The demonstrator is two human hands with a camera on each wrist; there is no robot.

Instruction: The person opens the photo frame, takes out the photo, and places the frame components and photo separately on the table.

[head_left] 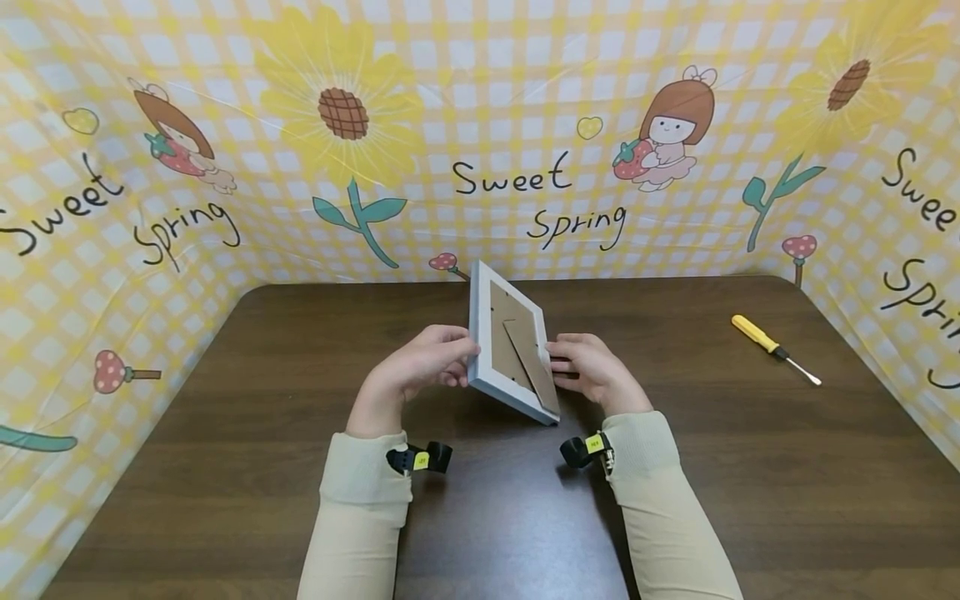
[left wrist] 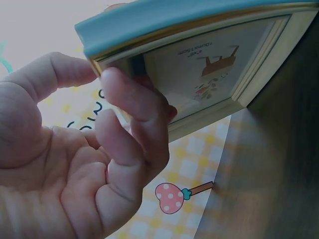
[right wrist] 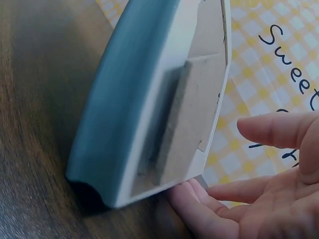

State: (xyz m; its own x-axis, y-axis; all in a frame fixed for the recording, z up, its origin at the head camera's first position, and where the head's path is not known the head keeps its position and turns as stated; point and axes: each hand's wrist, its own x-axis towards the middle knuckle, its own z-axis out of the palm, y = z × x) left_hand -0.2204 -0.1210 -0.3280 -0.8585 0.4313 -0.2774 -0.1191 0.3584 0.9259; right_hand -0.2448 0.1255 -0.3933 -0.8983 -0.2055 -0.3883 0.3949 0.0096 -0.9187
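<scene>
From where I sit, I have the picture frame [head_left: 514,346] in the middle of the head view, back towards me and tilted, its lowest corner near 5 o'clock; whether that corner touches the surface [head_left: 225,467] I cannot tell. I judge the step in hand to be holding it steady at this tilt. The left hand [head_left: 429,362] pinches its edge at 9 o'clock between thumb and fingers. The right hand [head_left: 588,367] sits at 3 o'clock, fingertips touching the edge, thumb standing free. The next move, I think, calls for a firm left pinch and the right thumb brought in, so nothing swings. The one container I see is the frame itself: a printed sheet [left wrist: 214,64] shows in its front, and a brown backing board [head_left: 501,350] fills its rear, with a stand [head_left: 534,367] slanting across it. A yellow-handled screwdriver [head_left: 776,349] lies well apart, at 3 o'clock from the frame, untouched
</scene>
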